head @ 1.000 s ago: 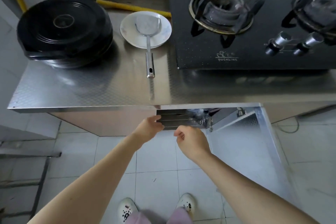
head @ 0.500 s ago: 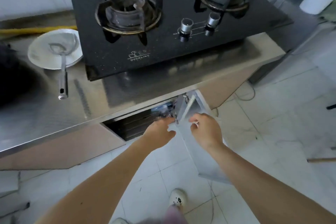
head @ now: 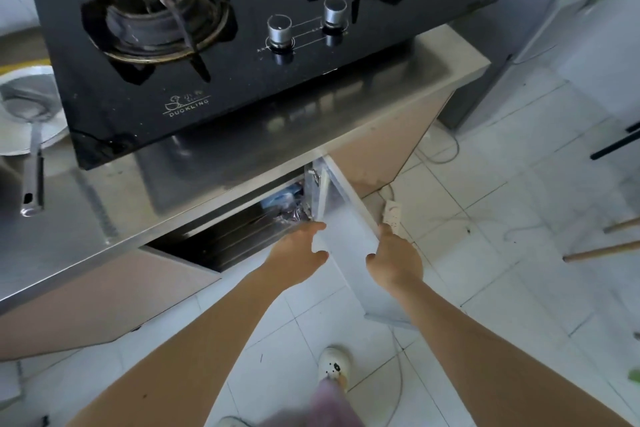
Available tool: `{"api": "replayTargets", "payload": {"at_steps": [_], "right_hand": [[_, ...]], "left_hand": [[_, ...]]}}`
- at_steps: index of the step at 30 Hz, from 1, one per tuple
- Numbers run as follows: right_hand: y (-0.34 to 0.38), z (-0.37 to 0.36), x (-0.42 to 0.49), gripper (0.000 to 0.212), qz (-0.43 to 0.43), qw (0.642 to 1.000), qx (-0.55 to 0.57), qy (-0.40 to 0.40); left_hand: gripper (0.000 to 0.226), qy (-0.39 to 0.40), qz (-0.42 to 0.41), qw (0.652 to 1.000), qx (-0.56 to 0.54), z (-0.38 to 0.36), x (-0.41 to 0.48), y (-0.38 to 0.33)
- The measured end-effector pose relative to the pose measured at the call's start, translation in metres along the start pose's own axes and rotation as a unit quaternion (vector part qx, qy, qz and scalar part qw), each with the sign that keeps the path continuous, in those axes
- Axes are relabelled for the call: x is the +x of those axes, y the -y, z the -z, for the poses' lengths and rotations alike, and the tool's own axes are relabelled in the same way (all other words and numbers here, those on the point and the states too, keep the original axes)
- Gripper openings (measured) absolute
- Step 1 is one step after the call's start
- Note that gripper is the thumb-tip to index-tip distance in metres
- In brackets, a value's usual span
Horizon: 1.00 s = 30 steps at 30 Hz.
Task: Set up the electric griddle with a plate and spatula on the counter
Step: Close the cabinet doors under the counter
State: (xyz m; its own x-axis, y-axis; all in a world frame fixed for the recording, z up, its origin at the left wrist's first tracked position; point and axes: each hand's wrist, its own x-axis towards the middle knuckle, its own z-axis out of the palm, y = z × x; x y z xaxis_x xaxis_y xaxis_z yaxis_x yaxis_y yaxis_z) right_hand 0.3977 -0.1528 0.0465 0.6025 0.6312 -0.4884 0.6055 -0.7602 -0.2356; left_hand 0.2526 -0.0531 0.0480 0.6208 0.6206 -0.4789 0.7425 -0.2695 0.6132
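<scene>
A white plate (head: 14,142) sits on the steel counter (head: 69,239) at the far left edge, with a metal spatula (head: 33,180) lying in it, handle toward me. The electric griddle is out of view. Below the counter a grey cabinet door (head: 346,246) stands swung open. My right hand (head: 394,256) holds the door's outer edge, thumb on its inner face. My left hand (head: 298,250) is beside the inner face near the cabinet opening, fingers apart and holding nothing.
A black two-burner gas stove (head: 225,87) covers the counter's middle and right. The dark open cabinet (head: 242,232) holds foil-like items. A white power strip (head: 391,215) with its cable lies on the tiled floor behind the door. Wooden legs (head: 602,253) stand at right.
The view has swung right, so the griddle has left the frame and the plate is at the edge. The cabinet door has swung wider open, with my hands moving out along it.
</scene>
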Motion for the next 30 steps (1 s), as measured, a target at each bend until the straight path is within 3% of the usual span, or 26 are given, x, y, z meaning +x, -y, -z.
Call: {"api": "replayTargets", "payload": {"at_steps": [4,9,15,21,24,26,28,30], "right_hand": [[0.012,-0.009,-0.003,0.047,-0.026,0.999,-0.03,-0.009],[0.03,-0.019,-0.01,0.05,-0.029,0.998,-0.047,0.002],[0.07,-0.038,-0.026,0.044,-0.03,0.998,0.009,0.047],[0.154,-0.076,-0.047,0.054,0.027,0.985,0.094,0.139],[0.209,-0.096,-0.061,0.056,-0.015,0.948,0.239,0.211],[0.232,-0.103,-0.065,0.045,-0.087,0.898,0.354,0.245],[0.243,-0.103,-0.067,0.035,-0.122,0.868,0.401,0.267],[0.249,-0.104,-0.066,0.023,-0.145,0.831,0.46,0.278]], "left_hand": [[0.052,-0.049,0.001,0.999,0.015,0.007,-0.01,0.015],[0.047,-0.163,-0.006,0.986,0.046,0.025,-0.033,0.042],[0.043,-0.262,-0.045,0.96,0.09,0.049,-0.067,0.071],[0.04,-0.36,-0.08,0.917,0.154,0.078,-0.112,0.115],[0.042,-0.4,-0.068,0.893,0.194,0.092,-0.131,0.14],[0.044,-0.431,-0.059,0.874,0.216,0.101,-0.142,0.159],[0.048,-0.448,-0.038,0.862,0.233,0.109,-0.152,0.179],[0.058,-0.432,0.007,0.867,0.247,0.117,-0.158,0.196]]}}
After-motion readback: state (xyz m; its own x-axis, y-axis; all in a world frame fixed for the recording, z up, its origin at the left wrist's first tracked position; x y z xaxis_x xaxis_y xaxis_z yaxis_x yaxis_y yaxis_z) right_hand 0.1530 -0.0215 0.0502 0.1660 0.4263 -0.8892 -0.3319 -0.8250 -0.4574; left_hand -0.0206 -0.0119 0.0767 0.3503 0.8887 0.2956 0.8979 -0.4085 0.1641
